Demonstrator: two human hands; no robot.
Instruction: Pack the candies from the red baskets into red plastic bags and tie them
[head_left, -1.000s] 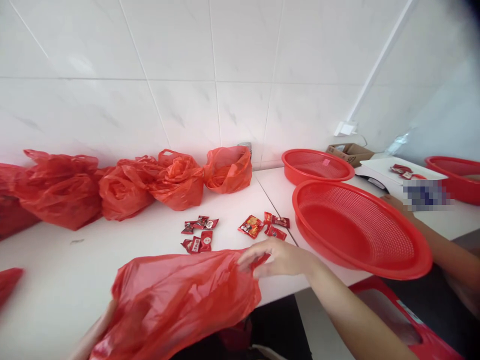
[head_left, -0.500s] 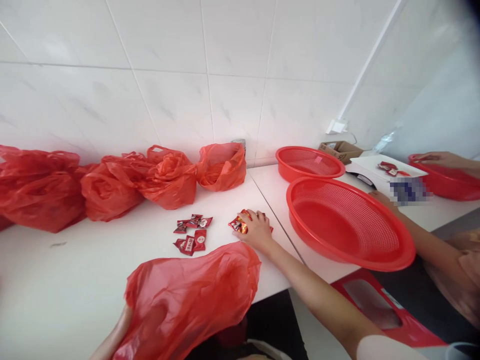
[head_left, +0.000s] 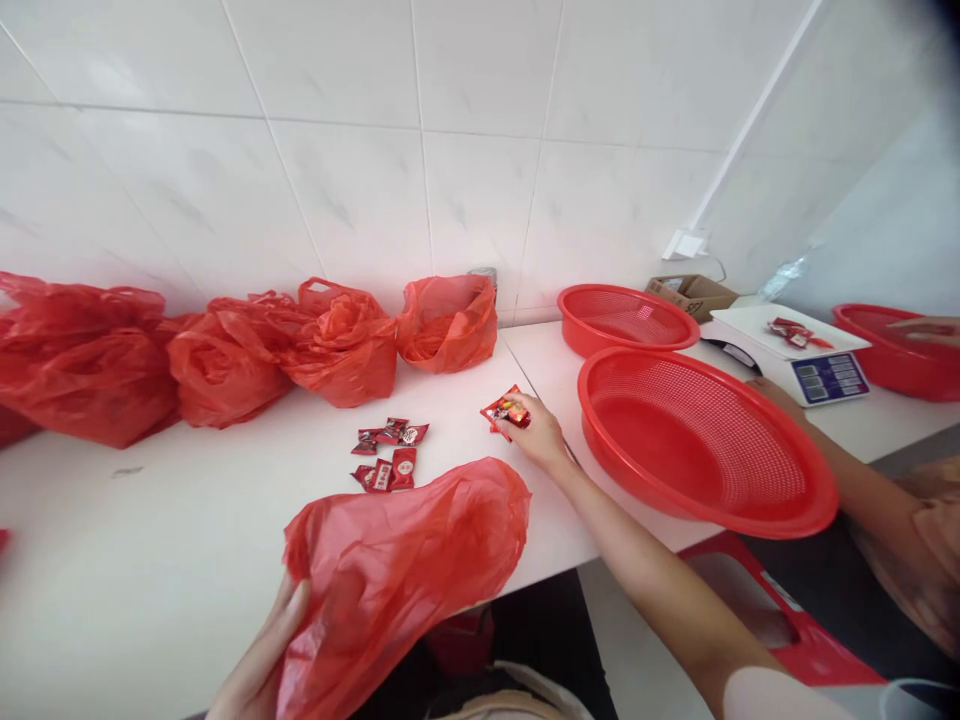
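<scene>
My left hand grips the side of a red plastic bag at the front of the white table, thumb on the outside. Some of its fingers are hidden behind the film. Beyond the bag's right end, my right hand is closed on several small red candy packets, held just over the tabletop. To the left of that hand, several more red and dark candy packets lie in two small groups on the table.
Filled red bags line the wall at the left. Two red plastic baskets stand to the right. Past them are a digital scale with packets on its pan, a cardboard box, and another person's arm.
My right hand has gathered the packets from the table and closed around them. My left hand and the bag have shifted slightly right and show more. The view has tilted a little.
</scene>
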